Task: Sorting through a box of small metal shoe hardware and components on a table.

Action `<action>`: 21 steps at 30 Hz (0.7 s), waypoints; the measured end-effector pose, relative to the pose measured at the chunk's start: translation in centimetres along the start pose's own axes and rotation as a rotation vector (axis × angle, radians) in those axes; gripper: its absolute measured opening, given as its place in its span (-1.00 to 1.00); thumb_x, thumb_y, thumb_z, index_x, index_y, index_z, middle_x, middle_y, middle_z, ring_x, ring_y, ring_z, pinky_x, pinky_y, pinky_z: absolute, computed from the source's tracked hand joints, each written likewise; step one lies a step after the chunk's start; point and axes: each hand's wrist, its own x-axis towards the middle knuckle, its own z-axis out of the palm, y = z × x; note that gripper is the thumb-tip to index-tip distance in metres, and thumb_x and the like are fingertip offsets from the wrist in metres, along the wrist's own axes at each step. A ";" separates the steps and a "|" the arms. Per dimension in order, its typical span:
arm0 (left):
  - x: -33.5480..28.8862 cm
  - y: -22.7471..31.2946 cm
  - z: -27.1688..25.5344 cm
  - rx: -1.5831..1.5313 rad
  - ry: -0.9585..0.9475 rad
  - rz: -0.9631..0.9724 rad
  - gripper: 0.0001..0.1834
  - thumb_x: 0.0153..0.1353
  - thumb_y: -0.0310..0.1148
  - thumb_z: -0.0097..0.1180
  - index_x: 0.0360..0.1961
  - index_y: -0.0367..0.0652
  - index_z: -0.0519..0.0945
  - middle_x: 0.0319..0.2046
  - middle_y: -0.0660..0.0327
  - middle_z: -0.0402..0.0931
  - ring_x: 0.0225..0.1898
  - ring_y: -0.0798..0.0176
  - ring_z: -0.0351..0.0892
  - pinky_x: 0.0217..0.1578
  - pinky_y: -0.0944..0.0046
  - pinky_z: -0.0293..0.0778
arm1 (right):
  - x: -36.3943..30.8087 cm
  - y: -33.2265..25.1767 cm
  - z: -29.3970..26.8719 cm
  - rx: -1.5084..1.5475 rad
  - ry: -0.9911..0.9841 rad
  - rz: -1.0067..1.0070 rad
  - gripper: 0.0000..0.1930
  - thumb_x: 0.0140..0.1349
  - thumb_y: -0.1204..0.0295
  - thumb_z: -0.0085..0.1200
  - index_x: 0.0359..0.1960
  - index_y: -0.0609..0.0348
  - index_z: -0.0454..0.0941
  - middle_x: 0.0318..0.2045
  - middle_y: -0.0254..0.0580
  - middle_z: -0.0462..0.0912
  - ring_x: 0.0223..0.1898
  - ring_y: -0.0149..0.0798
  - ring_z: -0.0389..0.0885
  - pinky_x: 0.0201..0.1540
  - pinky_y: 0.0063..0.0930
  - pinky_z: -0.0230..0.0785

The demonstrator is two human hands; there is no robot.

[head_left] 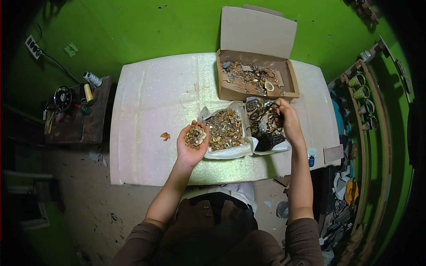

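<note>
My left hand [190, 153] is cupped palm up beside the left tray. In it lies a handful of small mixed beads and trinkets [194, 137], gold, brown and pale. My right hand [289, 119] is over the far right corner of the right tray, fingers pinched together at dark strands. What exactly the fingertips hold is too small to make out. The left tray, lined with white plastic [226, 154], is full of small gold and brown pieces [226, 128]. The adjoining right tray holds dark cords [256, 117] and a clump of black beads [265, 142].
Behind the trays stands an open cardboard box [258, 33] with loose beads and scraps. A small orange-brown piece [165, 136] lies on the pale shiny tabletop [146, 102]. A dark side table [80, 126] with thread spools is at left, a wooden rack [367, 146] at right.
</note>
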 end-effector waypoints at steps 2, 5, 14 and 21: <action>0.3 -0.8 -0.1 0.022 0.000 0.003 -0.84 0.09 -0.45 -0.13 -0.34 -0.26 0.46 -0.35 0.14 0.47 -0.20 0.18 0.45 0.00 0.18 0.33 | -0.2 -0.1 -0.7 -0.108 -0.032 -0.060 -0.82 0.14 0.44 -0.36 -0.56 0.21 0.23 -0.61 -0.43 0.20 -0.50 -0.52 0.13 -0.41 -0.65 0.05; 0.6 -2.0 -0.1 0.015 -0.006 0.005 -0.84 0.08 -0.45 -0.12 -0.34 -0.26 0.46 -0.35 0.14 0.47 -0.22 0.17 0.45 -0.01 0.18 0.34 | -0.5 -0.5 -2.0 -0.111 -0.081 -0.046 -0.82 0.15 0.44 -0.36 -0.55 0.21 0.24 -0.60 -0.41 0.20 -0.50 -0.51 0.14 -0.40 -0.63 0.07; 1.2 -4.9 1.0 -0.022 -0.114 0.196 -0.86 0.08 -0.49 -0.12 -0.35 -0.28 0.46 -0.36 0.11 0.46 -0.21 0.21 0.44 0.00 0.21 0.34 | -1.2 -4.5 -8.8 -0.169 -0.222 -0.082 -0.83 0.12 0.45 -0.33 -0.53 0.26 0.27 -0.64 -0.42 0.21 -0.56 -0.53 0.14 -0.49 -0.63 0.06; 1.3 -9.0 -0.6 -0.013 -0.168 0.282 -0.85 0.09 -0.49 -0.14 -0.34 -0.28 0.46 -0.34 0.13 0.46 -0.20 0.23 0.44 0.02 0.21 0.34 | -1.2 -2.3 -12.9 -0.397 -0.363 -0.142 -0.83 0.06 0.44 -0.31 -0.57 0.25 0.28 -0.71 -0.30 0.24 -0.63 -0.47 0.18 -0.54 -0.57 0.09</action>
